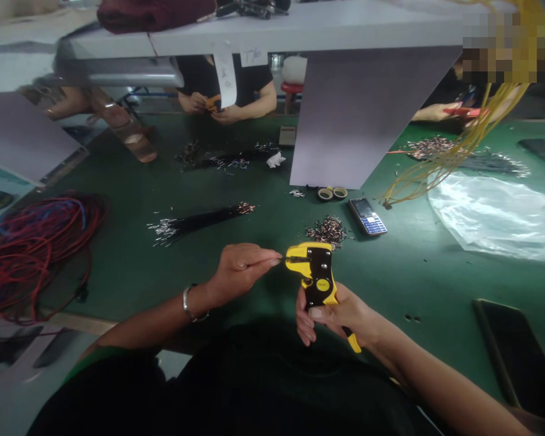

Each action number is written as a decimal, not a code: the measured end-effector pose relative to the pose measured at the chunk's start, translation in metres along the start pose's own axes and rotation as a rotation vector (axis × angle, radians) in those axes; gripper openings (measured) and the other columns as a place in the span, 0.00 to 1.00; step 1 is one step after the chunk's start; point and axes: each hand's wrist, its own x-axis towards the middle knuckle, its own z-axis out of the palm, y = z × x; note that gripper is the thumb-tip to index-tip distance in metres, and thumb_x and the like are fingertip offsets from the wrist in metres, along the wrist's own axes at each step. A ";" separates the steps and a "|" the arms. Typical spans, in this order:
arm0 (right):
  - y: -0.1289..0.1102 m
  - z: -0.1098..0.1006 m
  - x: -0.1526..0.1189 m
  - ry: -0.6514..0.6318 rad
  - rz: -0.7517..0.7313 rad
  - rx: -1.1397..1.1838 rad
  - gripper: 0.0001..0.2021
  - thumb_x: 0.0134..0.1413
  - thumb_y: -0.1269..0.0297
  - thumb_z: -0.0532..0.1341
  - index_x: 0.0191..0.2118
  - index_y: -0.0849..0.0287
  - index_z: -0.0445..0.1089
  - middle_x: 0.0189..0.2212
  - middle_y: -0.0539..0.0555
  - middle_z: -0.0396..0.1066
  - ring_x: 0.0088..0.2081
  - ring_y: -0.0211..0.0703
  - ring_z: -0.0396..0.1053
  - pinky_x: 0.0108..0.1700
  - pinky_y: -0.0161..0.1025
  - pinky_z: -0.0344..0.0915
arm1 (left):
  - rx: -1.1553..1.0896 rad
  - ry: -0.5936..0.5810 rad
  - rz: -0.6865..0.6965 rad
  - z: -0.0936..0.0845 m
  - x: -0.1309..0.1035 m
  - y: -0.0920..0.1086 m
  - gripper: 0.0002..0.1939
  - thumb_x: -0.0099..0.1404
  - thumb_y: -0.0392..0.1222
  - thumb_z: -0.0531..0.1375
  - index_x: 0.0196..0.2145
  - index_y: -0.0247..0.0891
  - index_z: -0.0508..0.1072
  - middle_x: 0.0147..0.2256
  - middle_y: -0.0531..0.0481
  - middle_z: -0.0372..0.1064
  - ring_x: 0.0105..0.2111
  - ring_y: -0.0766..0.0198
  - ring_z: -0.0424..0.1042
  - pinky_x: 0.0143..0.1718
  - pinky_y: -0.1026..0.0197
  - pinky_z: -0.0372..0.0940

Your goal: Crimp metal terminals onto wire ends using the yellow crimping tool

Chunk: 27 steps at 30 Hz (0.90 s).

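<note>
A green work mat [131, 266] is spread over the bench, with a coil of red wire [31, 248] at its left edge and a clear plastic bag [495, 218] at its right. A bundle of black leads [200, 221] and a heap of stripped offcuts [327, 230] are laid beyond the hands, beside a mobile phone [367, 216].

A yellow and black wire stripper [317, 278] is gripped around its handles by the right hand [340, 315]. A thin wire [279, 260] is pinched between thumb and forefinger of the left hand [240, 269] and is fed into the tool's head.

Fingertips could be nipped if held so near the jaws; conductor strands could be cut if the wire is seated crookedly.

A paper tag [253, 57] on the shelf edge is marked by hand, but cannot be read with certainty. No brand is legible on the tool.
</note>
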 end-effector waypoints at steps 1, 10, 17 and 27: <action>0.000 0.000 0.000 0.003 -0.001 0.001 0.08 0.52 0.67 0.66 0.36 0.64 0.68 0.24 0.50 0.67 0.25 0.40 0.67 0.31 0.44 0.68 | -0.002 0.002 0.001 0.000 0.000 0.000 0.06 0.62 0.37 0.61 0.33 0.39 0.80 0.23 0.52 0.75 0.22 0.70 0.71 0.24 0.67 0.64; -0.001 0.000 -0.001 0.008 0.002 -0.016 0.07 0.52 0.68 0.65 0.36 0.64 0.68 0.24 0.50 0.67 0.25 0.40 0.67 0.30 0.44 0.68 | -0.022 0.022 0.028 0.000 -0.001 -0.002 0.06 0.61 0.35 0.62 0.33 0.38 0.80 0.22 0.53 0.74 0.21 0.70 0.70 0.23 0.67 0.63; 0.001 -0.002 0.000 0.010 0.000 -0.007 0.07 0.53 0.69 0.65 0.36 0.65 0.67 0.24 0.51 0.67 0.25 0.39 0.67 0.30 0.44 0.67 | 0.009 0.012 0.047 0.000 -0.001 -0.002 0.06 0.63 0.36 0.61 0.33 0.37 0.79 0.21 0.52 0.73 0.20 0.70 0.69 0.23 0.68 0.62; 0.002 0.000 0.000 0.008 0.005 -0.028 0.07 0.53 0.68 0.65 0.35 0.64 0.67 0.23 0.50 0.67 0.23 0.38 0.67 0.29 0.42 0.68 | 0.110 0.002 0.105 -0.001 -0.001 -0.003 0.08 0.64 0.38 0.59 0.33 0.39 0.79 0.20 0.54 0.72 0.19 0.71 0.67 0.22 0.68 0.61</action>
